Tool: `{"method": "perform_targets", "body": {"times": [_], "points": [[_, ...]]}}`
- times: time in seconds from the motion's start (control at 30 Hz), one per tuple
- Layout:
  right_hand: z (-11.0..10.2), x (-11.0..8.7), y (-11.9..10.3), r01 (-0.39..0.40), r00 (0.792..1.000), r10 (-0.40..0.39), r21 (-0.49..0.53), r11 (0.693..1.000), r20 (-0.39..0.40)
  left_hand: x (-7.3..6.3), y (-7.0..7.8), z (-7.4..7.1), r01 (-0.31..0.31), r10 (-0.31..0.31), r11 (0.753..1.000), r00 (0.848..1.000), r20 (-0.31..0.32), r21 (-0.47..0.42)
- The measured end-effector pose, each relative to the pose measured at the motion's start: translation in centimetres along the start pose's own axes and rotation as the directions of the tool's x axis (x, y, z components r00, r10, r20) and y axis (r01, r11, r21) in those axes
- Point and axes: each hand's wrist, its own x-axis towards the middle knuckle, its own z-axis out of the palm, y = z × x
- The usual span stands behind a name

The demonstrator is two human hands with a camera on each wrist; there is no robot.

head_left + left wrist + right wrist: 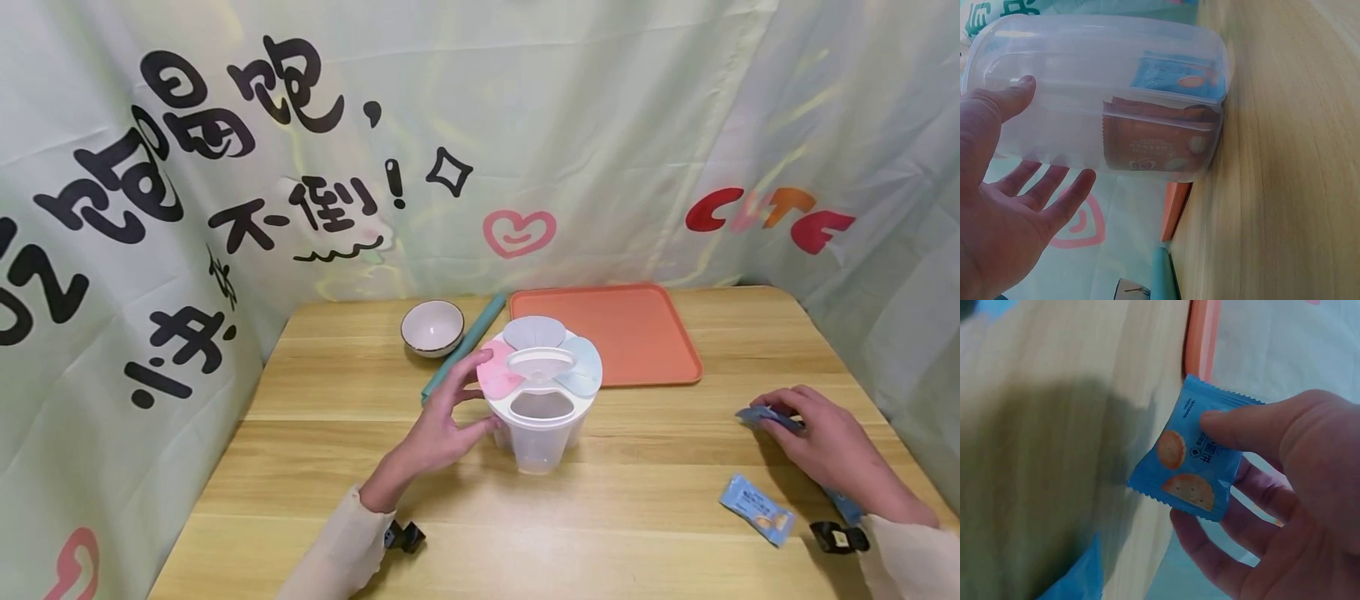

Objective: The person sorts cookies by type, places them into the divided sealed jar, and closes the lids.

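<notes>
A clear plastic container (540, 454) with a white lid and handle stands on the table. Its lid has pink, pale blue and lilac-grey flaps, and the front compartment is uncovered. My left hand (447, 421) holds it from the left side, thumb in front and fingers behind. Through the wall in the left wrist view show a blue packet (1179, 76) and a brown packet (1154, 140). Between thumb and fingers, my right hand (832, 433) pinches a blue biscuit packet (1194, 465) over the table's right side. Another blue biscuit packet (757, 510) lies near that hand.
One more blue packet (845, 505) is partly hidden under the right wrist. Behind the container lies an orange tray (645, 333). A white bowl (432, 327) and a teal rolled mat (465, 346) are at the back left. A printed curtain (600, 150) surrounds the table.
</notes>
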Motion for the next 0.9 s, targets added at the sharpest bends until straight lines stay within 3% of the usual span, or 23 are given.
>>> {"method": "perform_targets", "body": {"times": [0.23, 0.43, 0.63, 0.9], "points": [[-0.3, 0.2, -1.2, 0.008, 0.999, -0.005, 0.062, 0.998, -0.051, 0.0, 0.1, 0.0, 0.01, -0.01, 1.0, 1.0, -0.001, -0.007], [-0.9, 0.4, -2.9, 0.045, 0.984, -0.02, 0.139, 0.989, -0.175, 0.0, 0.2, 0.0, 0.013, -0.013, 1.0, 1.0, -0.001, -0.005], [-1.6, 0.9, -4.9, 0.143, 0.948, -0.09, 0.158, 0.977, -0.304, 0.0, 0.3, 0.0, 0.046, -0.046, 0.999, 0.999, -0.001, -0.01], [-2.6, 1.8, -9.1, 0.272, 0.886, -0.168, 0.19, 0.943, -0.431, 0.0, 0.4, 0.0, 0.031, -0.031, 0.999, 1.0, 0.002, -0.006]]}}
